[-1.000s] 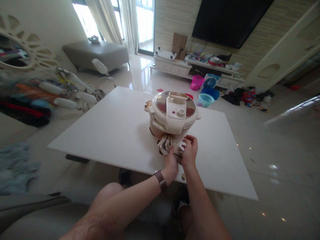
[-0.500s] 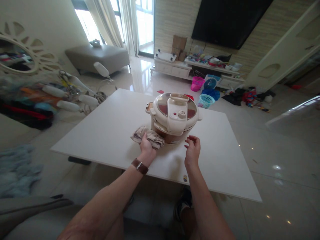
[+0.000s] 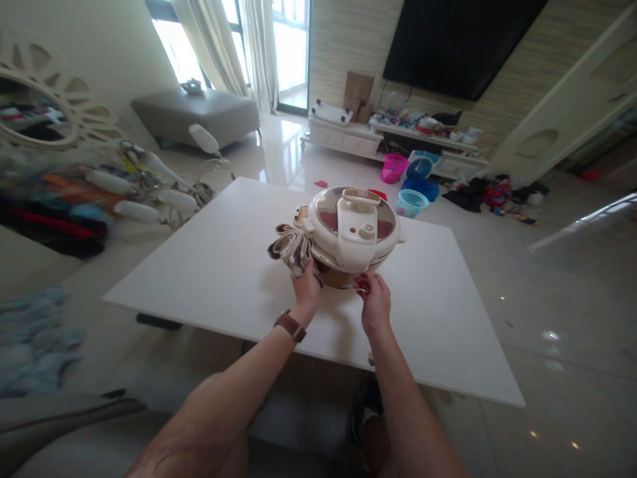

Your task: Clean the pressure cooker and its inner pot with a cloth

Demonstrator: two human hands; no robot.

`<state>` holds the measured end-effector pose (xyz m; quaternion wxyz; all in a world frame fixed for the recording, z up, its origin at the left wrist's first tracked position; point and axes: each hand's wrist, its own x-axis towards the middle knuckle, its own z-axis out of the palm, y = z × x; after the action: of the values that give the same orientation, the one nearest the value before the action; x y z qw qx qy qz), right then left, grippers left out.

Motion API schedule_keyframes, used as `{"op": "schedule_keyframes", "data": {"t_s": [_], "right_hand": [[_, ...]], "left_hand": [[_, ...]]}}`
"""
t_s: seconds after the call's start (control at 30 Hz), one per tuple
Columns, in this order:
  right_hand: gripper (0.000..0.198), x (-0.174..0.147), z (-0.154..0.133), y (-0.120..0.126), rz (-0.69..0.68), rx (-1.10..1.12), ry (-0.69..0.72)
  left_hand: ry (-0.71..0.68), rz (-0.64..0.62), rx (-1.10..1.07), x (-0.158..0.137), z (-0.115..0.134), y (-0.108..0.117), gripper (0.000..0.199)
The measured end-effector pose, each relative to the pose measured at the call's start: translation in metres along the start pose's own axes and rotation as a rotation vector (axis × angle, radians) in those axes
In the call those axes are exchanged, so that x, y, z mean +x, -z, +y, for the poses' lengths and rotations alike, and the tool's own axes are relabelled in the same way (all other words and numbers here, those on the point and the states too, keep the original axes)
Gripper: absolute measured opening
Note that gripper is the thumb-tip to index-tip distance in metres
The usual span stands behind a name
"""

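A cream and brown electric pressure cooker (image 3: 358, 229) with a partly see-through lid stands on a white table (image 3: 199, 265). My left hand (image 3: 306, 289) is closed on a folded, patterned cloth (image 3: 292, 249), held against the cooker's lower left side. The cloth hides part of that side. At the cooker's front, my right hand (image 3: 374, 299) is near the lower body with its fingers curled. Whether those fingertips touch the cooker, or hold anything, I cannot make out.
Beyond the table are a pink basket (image 3: 394, 168), a light blue basket (image 3: 411, 203) and a white TV cabinet (image 3: 348, 141) loaded with things. White lamp heads (image 3: 137, 211) stand at the table's left. A small sticker (image 3: 371, 358) is by the front edge.
My left hand has moved right and slightly up, bringing the bunched cloth against the cooker's side. My right hand has shifted left, closer to the cooker's front.
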<state>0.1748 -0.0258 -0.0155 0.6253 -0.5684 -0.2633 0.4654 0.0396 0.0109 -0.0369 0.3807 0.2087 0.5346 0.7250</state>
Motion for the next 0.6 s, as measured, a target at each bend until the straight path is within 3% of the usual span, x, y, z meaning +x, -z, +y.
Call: {"op": "schedule_keyframes", "data": {"t_s": [0.2, 0.43, 0.6], "right_hand": [[0.041, -0.002, 0.004, -0.012, -0.033, 0.134, -0.027], [0.037, -0.005, 0.005, -0.017, -0.06, 0.383, -0.129], [0.04, -0.005, 0.005, -0.019, -0.104, 0.41, -0.133]], "left_hand": [[-0.023, -0.013, -0.008, -0.003, -0.006, 0.001, 0.034], [-0.013, -0.02, -0.042, -0.002, -0.008, 0.0, 0.04], [0.012, -0.016, -0.077, -0.005, -0.004, -0.002, 0.039]]}}
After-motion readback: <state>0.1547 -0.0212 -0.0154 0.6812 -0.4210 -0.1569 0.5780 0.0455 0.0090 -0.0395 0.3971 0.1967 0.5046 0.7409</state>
